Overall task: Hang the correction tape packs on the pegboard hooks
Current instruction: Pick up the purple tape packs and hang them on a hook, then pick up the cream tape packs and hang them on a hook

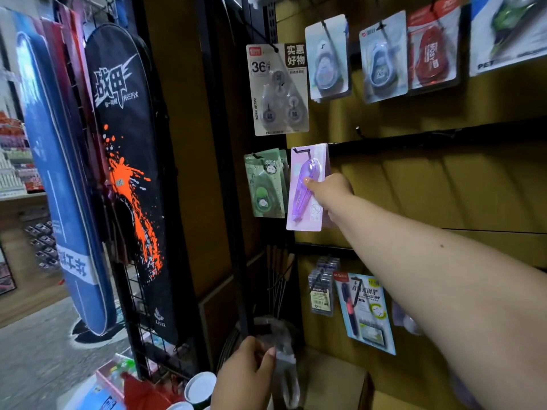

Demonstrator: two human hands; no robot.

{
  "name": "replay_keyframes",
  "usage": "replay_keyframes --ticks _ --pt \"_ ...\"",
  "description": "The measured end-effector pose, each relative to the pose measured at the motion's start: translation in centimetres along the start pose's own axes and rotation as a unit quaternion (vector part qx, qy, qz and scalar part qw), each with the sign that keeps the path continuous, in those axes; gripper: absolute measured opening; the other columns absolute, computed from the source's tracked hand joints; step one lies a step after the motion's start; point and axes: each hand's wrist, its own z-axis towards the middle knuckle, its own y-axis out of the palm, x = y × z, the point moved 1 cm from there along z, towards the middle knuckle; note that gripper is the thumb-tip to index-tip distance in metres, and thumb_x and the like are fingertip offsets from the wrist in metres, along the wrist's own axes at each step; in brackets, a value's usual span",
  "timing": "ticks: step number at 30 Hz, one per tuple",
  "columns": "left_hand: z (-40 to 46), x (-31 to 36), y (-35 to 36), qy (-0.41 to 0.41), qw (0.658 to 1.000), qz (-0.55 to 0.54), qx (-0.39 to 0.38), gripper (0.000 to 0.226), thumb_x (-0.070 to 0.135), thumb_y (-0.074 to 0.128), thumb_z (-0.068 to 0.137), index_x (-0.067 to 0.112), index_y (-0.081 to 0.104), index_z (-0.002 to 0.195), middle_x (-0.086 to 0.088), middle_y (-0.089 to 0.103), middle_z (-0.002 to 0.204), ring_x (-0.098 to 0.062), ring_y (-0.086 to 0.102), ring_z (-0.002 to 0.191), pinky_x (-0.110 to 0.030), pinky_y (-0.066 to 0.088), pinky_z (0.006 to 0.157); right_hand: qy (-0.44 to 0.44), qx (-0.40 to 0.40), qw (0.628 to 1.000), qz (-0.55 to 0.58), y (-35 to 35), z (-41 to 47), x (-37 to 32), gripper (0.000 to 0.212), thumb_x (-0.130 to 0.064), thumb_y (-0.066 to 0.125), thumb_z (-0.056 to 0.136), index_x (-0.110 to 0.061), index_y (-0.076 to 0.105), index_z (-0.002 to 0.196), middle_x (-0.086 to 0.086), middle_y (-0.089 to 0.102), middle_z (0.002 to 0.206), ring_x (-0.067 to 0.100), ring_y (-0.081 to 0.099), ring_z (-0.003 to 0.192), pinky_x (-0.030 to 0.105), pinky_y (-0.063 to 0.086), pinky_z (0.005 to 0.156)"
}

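A purple correction tape pack [305, 196] hangs on a black hook [302, 150] of the yellow pegboard [429, 184]. My right hand [328, 192] pinches that pack at its right edge, thumb on the front. Low in the view, my left hand [245, 374] holds more blurred packs [284, 365] in clear wrapping. A green tape pack [265, 184] hangs just left of the purple one. Above it hangs a grey three-piece value pack [278, 90].
More tape packs [381, 54] hang along the top row. Pen packs [364, 312] hang on the lower row. A bare hook [359, 132] sticks out above the middle rail. A black racket bag [130, 173] hangs on a wire rack at left. Paper cups [199, 387] stand below.
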Motion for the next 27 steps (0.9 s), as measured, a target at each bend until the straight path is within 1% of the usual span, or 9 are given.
replay_keyframes --ticks 2,5,8,11,14,16,18,21,27 --pt "0.1 -0.1 0.2 0.001 1.000 0.002 -0.002 0.021 0.042 0.058 0.089 0.026 0.051 0.077 0.005 0.067 0.075 -0.013 0.069 0.083 -0.028 0.053 0.082 0.002 -0.006 1.000 -0.010 0.0 0.2 0.2 0.052 -0.043 0.065 0.087 -0.001 0.055 0.116 0.016 0.065 0.112 0.037 0.065 0.097 0.040 0.054 0.083" --pt "-0.1 0.0 0.7 0.014 1.000 0.010 -0.006 0.019 0.041 0.056 0.091 0.026 0.052 0.081 0.008 0.066 0.077 -0.012 0.068 0.083 -0.028 0.052 0.082 -0.007 -0.005 0.999 -0.038 -0.1 0.4 0.8 0.044 -0.046 0.060 0.090 -0.005 0.053 0.102 0.015 0.062 0.097 0.033 0.062 0.082 0.032 0.050 0.064" --pt "-0.5 0.3 0.8 0.034 0.999 0.022 -0.010 0.018 0.040 0.054 0.093 0.027 0.050 0.082 0.008 0.064 0.079 -0.011 0.065 0.085 -0.027 0.051 0.081 -0.006 -0.007 0.998 -0.066 -0.7 0.2 1.8 0.039 -0.045 0.058 0.091 -0.008 0.048 0.088 0.008 0.050 0.077 0.025 0.048 0.063 0.025 0.033 0.049" --pt "-1.1 0.8 0.8 0.057 0.998 0.032 -0.022 0.017 0.041 0.050 0.095 0.026 0.051 0.087 0.009 0.061 0.076 -0.008 0.060 0.079 -0.024 0.046 0.072 -0.002 -0.016 0.996 -0.089 -1.3 -1.0 2.9 0.037 -0.043 0.056 0.093 -0.010 0.051 0.077 0.009 0.054 0.072 0.024 0.048 0.057 0.025 0.035 0.050" --pt "-1.7 1.1 0.9 0.071 0.996 0.043 -0.021 0.019 0.041 0.049 0.096 0.024 0.052 0.090 0.009 0.059 0.073 -0.009 0.057 0.075 -0.026 0.044 0.070 -0.004 -0.030 0.996 -0.089 -1.7 -2.9 4.5 0.045 -0.044 0.057 0.092 0.000 0.065 0.095 0.015 0.072 0.085 0.028 0.061 0.068 0.032 0.050 0.067" --pt "-2.1 1.1 1.2 0.082 0.995 0.061 -0.017 0.019 0.041 0.048 0.097 0.024 0.052 0.090 0.010 0.056 0.070 -0.011 0.054 0.073 -0.027 0.043 0.068 -0.021 -0.038 0.992 -0.116 -2.0 -4.6 6.0 0.042 -0.045 0.058 0.090 -0.004 0.064 0.085 0.017 0.073 0.087 0.035 0.067 0.078 0.041 0.056 0.079" --pt "-2.6 1.2 1.5 0.089 0.993 0.075 -0.015 0.018 0.041 0.049 0.096 0.024 0.052 0.093 0.011 0.055 0.071 -0.012 0.055 0.075 -0.026 0.042 0.067 -0.059 -0.057 0.981 -0.176 -2.7 -7.0 7.5 0.039 -0.044 0.056 0.091 -0.010 0.059 0.073 0.016 0.072 0.086 0.038 0.066 0.082 0.042 0.053 0.078" --pt "-3.2 0.9 2.2 0.083 0.991 0.105 -0.027 0.022 0.040 0.049 0.096 0.021 0.055 0.101 0.007 0.063 0.084 -0.019 0.064 0.091 -0.029 0.047 0.074 -0.100 -0.080 0.961 -0.244 -3.8 -11.2 10.3 0.036 -0.045 0.054 0.093 -0.013 0.059 0.076 0.009 0.067 0.081 0.029 0.061 0.080 0.036 0.048 0.071" --pt "-4.6 -0.9 5.2 0.078 0.977 0.175 -0.096 0.023 0.037 0.046 0.098 0.016 0.054 0.103 -0.008 0.069 0.105 -0.025 0.064 0.101 -0.029 0.044 0.077 -0.062 -0.144 0.933 -0.325 -4.9 -16.6 18.8 0.036 -0.050 0.051 0.092 -0.018 0.055 0.076 0.002 0.063 0.076 0.024 0.060 0.077 0.033 0.045 0.067"
